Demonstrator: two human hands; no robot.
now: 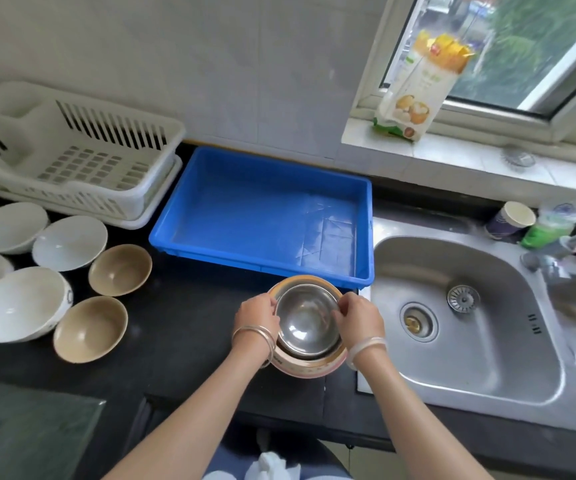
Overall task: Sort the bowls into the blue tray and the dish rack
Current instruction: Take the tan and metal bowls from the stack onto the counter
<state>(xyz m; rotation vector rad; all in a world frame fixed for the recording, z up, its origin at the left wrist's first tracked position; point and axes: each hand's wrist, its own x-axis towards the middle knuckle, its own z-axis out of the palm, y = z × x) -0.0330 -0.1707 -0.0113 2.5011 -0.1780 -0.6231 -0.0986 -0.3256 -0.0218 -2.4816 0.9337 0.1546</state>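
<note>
So I've got both hands on the steel bowl (306, 320), left hand (256, 315) pinching its left rim and right hand (359, 318) on the right rim, and it's nested inside a pink-and-cream bowl (309, 365) sitting on the black tabletop (182, 341) just in front of the blue tray (265, 216). The tray has nothing in it, same for the white dish rack (72, 150) to its left. A bunch of white bowls (20, 303) and two tan bowls (120, 270) sit on the left, sink (470, 320) on my right.
</note>
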